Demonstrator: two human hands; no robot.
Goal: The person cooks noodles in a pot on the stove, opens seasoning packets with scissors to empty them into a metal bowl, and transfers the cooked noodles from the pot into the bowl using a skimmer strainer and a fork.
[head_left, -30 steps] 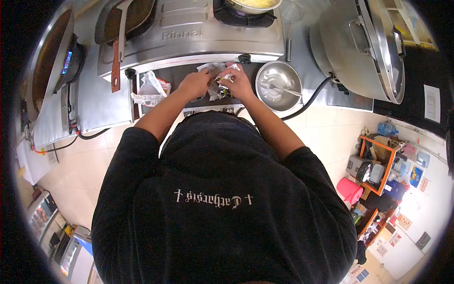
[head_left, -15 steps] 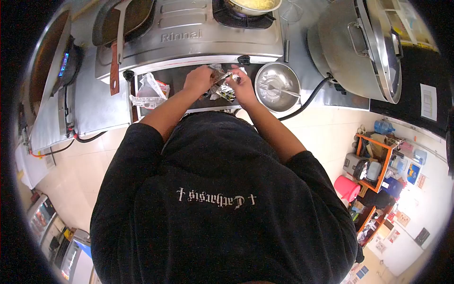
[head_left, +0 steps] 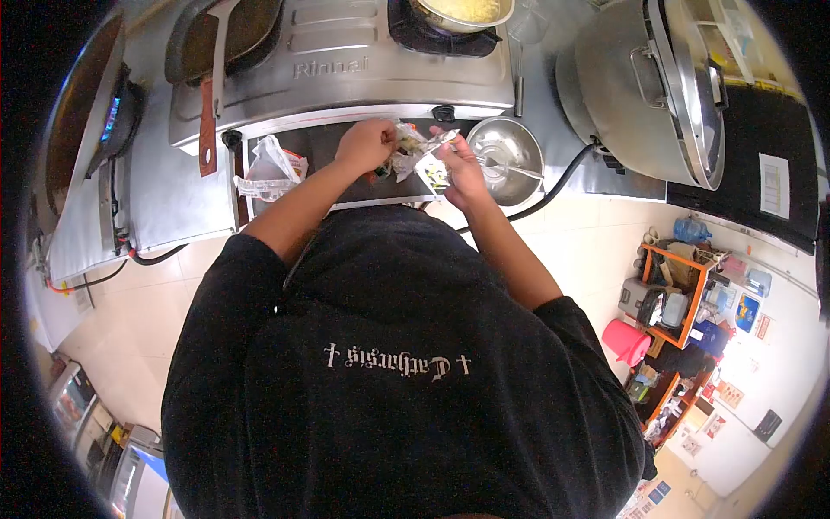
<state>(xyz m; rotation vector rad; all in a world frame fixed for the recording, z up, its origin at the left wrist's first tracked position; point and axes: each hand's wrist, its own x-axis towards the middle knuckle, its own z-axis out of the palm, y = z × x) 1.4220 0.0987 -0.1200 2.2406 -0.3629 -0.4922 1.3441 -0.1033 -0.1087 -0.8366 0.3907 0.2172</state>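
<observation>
Between my two hands is a crumpled, shiny wrapper [head_left: 408,160] with white, silver and green parts. My left hand [head_left: 367,145] is closed at its left edge. My right hand [head_left: 462,170] pinches its upper right part, near the steel bowl. The steel bowl [head_left: 504,192] stands just right of my right hand, with a fork [head_left: 510,169] lying in it. To the left of my left hand sits an opened white and red plastic package [head_left: 272,177]. What lies inside the wrapper is too small to tell.
Ahead is the steel gas stove [head_left: 333,73] with a dark square pan [head_left: 194,48] and a pot of yellow food [head_left: 467,24]. At right stands a large steel pot [head_left: 609,95], a black hose [head_left: 566,183] near it. A wide pan [head_left: 82,112] is at left.
My right hand has moved right and pulls a piece of the wrapper away from my left hand, so the wrapper is spread wider. The view has shifted slightly.
</observation>
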